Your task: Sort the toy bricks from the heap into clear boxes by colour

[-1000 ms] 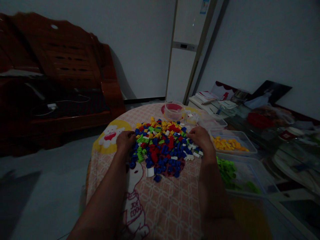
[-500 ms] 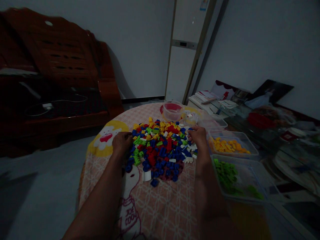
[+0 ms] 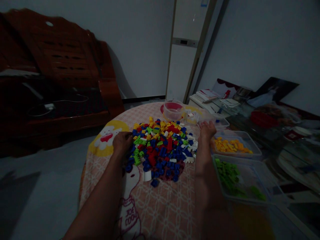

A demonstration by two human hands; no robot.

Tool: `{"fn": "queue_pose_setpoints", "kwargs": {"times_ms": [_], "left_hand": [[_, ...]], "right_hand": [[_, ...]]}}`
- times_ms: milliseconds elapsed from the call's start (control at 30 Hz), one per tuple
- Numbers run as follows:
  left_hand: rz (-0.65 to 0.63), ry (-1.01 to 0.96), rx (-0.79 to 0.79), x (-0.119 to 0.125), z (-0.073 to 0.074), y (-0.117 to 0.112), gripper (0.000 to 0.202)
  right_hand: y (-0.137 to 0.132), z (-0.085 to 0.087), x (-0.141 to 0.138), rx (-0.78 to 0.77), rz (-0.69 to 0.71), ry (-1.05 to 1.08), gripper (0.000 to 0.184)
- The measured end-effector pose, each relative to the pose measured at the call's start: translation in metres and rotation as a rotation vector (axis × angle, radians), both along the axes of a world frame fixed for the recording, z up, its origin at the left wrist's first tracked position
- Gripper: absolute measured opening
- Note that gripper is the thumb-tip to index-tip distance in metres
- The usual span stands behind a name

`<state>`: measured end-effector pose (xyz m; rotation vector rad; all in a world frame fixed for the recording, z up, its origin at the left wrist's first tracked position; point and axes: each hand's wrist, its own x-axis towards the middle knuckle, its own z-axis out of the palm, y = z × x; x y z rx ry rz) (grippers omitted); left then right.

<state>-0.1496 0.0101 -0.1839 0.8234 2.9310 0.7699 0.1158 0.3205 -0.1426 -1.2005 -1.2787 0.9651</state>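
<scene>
A heap of small toy bricks (image 3: 162, 148), blue, red, yellow, green and white, lies on the patterned cloth of a round table (image 3: 160, 206). My left hand (image 3: 122, 142) rests at the heap's left edge, fingers curled into the bricks; what they hold is hidden. My right hand (image 3: 207, 129) is raised off the heap's right side, fingers closed, between the heap and a clear box (image 3: 220, 121) at the back. Whatever it holds is too small and dark to name.
Right of the heap stand a clear box of yellow bricks (image 3: 243, 136) and a nearer one of green bricks (image 3: 247, 180). A round tub (image 3: 172, 111) with red inside sits behind the heap. A dark wooden bench (image 3: 55, 86) is at left, cluttered low shelves at right.
My right hand has left the heap's right edge and moved up and to the right, toward the boxes. My left hand has stayed at the left edge of the heap.
</scene>
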Motion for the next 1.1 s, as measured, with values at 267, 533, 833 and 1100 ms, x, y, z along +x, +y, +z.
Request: {"fn": "queue_pose_setpoints", "kwargs": {"times_ms": [267,533,833,1100], "left_hand": [[-0.003,-0.003,0.016,-0.002,-0.003,-0.001,0.045],[0.015,-0.027,0.015,-0.002,-0.003,-0.001,0.048],[0.004,0.019,0.044,-0.004,-0.006,-0.002,0.043],[0.013,-0.017,-0.012,0.003,0.003,0.0,0.048]], "right_hand": [[-0.026,0.025,0.01,-0.015,0.259,-0.544,0.028],[-0.034,0.018,0.025,0.164,0.205,-0.996,0.022],[-0.028,-0.014,0.008,0.253,0.313,-1.119,0.031],[-0.025,-0.02,0.007,0.247,0.271,-1.062,0.033]]}}
